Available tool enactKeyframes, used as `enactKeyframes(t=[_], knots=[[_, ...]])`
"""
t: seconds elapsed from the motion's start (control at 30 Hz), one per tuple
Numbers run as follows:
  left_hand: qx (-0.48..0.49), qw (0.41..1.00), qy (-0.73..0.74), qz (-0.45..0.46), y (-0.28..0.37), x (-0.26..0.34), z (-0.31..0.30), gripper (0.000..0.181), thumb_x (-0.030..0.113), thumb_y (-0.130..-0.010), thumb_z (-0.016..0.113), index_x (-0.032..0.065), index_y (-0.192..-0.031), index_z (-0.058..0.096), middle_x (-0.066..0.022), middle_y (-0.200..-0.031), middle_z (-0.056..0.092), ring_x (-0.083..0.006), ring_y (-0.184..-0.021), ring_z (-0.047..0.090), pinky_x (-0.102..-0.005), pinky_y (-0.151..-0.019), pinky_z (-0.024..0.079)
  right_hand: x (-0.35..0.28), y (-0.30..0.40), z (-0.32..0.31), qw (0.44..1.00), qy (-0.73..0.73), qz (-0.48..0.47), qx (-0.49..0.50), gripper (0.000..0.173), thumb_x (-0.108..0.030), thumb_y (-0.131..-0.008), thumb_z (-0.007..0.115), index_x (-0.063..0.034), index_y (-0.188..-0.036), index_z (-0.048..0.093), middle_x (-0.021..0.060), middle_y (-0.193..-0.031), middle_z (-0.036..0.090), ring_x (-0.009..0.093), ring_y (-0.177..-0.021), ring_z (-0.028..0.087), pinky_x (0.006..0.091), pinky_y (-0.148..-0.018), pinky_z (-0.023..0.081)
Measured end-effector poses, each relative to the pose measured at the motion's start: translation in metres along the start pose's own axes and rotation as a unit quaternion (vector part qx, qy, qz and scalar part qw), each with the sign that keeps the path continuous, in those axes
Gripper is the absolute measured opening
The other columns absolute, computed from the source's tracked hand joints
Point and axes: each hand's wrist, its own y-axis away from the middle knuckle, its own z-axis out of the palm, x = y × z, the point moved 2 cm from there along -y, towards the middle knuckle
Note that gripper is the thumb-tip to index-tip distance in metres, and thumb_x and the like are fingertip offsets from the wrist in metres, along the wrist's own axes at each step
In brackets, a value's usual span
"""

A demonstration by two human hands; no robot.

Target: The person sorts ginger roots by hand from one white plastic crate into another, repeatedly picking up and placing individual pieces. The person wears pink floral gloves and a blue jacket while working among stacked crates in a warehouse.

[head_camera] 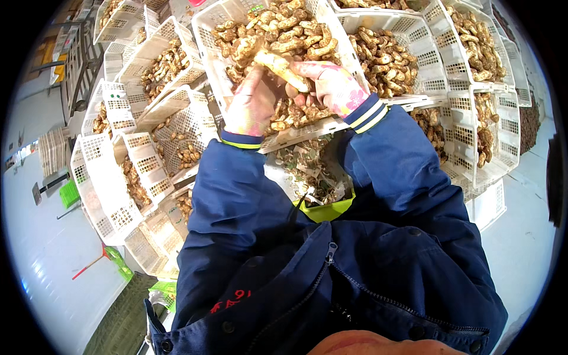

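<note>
A large, thick-stemmed mushroom (277, 64), pale on the stem and brown at the cap, lies slantwise between my hands. My left hand (253, 104) grips it near the cap, thumb on top. My right hand (339, 88), in a thin glove with pink flowers, has its fingers on the lower stem. Both hands are over a white plastic crate (208, 49). Brown, soil-flecked mushrooms (297, 26) heap up in that crate, most at its far side. My left fingers are partly hidden beneath the mushroom.
Below the crate, a yellow-green bin (330, 212) holds leafy scraps (308, 171). More white crates of mushrooms crowd close on the left (184, 100) and right (426, 57). A green broom (69, 194) and a red-handled tool (88, 264) lie at far left.
</note>
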Motion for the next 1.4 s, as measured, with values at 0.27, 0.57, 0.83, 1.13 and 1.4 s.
enactKeyframes(t=[0.27, 0.57, 0.83, 1.13, 1.4], knots=[[0.061, 0.997, 0.007, 0.041, -0.005, -0.011, -0.028, 0.032, 0.017, -0.091, 0.054, 0.0029, -0.120, 0.048, -0.0164, -0.113, 0.057, -0.0280, -0.105, 0.055, -0.0433, -0.092, 0.044, 0.010, -0.005, 0.012, 0.996, 0.064, 0.060, -0.014, 0.034, -0.033, -0.094, 0.049, -0.0041, -0.112, 0.055, 0.0074, -0.080, 0.063, 0.016, -0.064, 0.060, 0.0251, -0.057, 0.049], [0.098, 0.995, 0.005, 0.018, -0.005, -0.009, -0.025, 0.016, 0.011, -0.090, 0.054, 0.0023, -0.104, 0.053, -0.0066, -0.099, 0.058, -0.0160, -0.094, 0.055, -0.0283, -0.084, 0.043, 0.014, -0.002, 0.009, 0.993, 0.092, -0.008, -0.078, 0.027, -0.015, -0.091, 0.050, 0.0002, -0.113, 0.052, 0.0070, -0.089, 0.062, 0.013, -0.075, 0.060, 0.0245, -0.067, 0.048], [0.055, 0.998, 0.008, -0.018, -0.003, -0.004, -0.013, 0.034, 0.009, -0.090, 0.053, 0.0018, -0.122, 0.046, -0.0155, -0.122, 0.052, -0.0271, -0.107, 0.054, -0.0397, -0.089, 0.046, 0.006, 0.007, 0.008, 1.000, 0.001, 0.011, -0.006, 0.020, -0.015, -0.089, 0.055, -0.0014, -0.104, 0.058, 0.0060, -0.079, 0.063, 0.013, -0.053, 0.057, 0.0251, -0.047, 0.046], [0.170, 0.936, -0.300, 0.075, 0.001, -0.009, 0.008, 0.041, 0.008, -0.081, 0.066, -0.0046, -0.117, 0.050, -0.0090, -0.096, 0.060, -0.0135, -0.080, 0.057, -0.0242, -0.067, 0.046, 0.028, -0.003, 0.003, 0.879, 0.391, -0.258, 0.094, 0.048, -0.029, -0.089, 0.055, -0.0020, -0.128, 0.045, 0.0153, -0.092, 0.064, 0.025, -0.076, 0.062, 0.0364, -0.068, 0.049], [0.057, 0.720, -0.691, 0.018, -0.017, 0.005, -0.020, 0.051, 0.033, -0.085, 0.063, 0.0034, -0.125, 0.052, -0.0171, -0.116, 0.058, -0.0288, -0.106, 0.056, -0.0352, -0.092, 0.042, -0.032, 0.032, -0.049, 0.983, -0.103, -0.104, 0.109, 0.019, -0.009, -0.088, 0.051, 0.0019, -0.101, 0.058, 0.0155, -0.085, 0.064, 0.024, -0.066, 0.065, 0.0314, -0.052, 0.051]])
